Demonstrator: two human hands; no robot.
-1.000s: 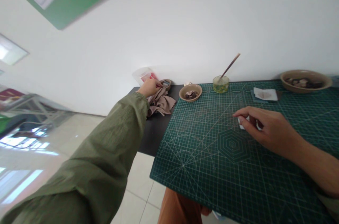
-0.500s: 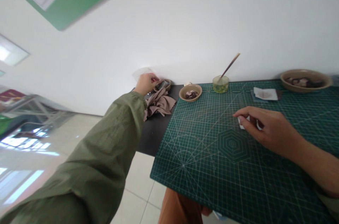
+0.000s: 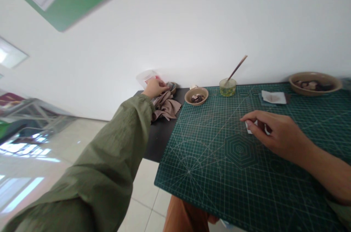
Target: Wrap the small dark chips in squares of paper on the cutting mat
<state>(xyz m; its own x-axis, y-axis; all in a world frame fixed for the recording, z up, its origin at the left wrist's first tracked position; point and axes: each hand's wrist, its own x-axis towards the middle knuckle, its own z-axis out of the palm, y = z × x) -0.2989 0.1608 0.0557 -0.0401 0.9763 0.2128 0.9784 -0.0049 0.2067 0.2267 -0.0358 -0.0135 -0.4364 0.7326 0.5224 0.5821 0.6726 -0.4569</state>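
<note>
Left hand [image 3: 155, 87] curled at small bowl [image 3: 172, 86]; right hand [image 3: 270, 133] pinching white paper [image 3: 249, 128].

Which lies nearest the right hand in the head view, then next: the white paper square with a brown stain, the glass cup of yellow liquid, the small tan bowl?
1. White paper square with a brown stain, behind the right hand.
2. Glass cup of yellow liquid, back-left.
3. Small tan bowl, farther left.

Bright, even daylight; window glare streaks the glossy pale tiled floor [image 3: 33, 151], and frame edges bend and blur.
</note>
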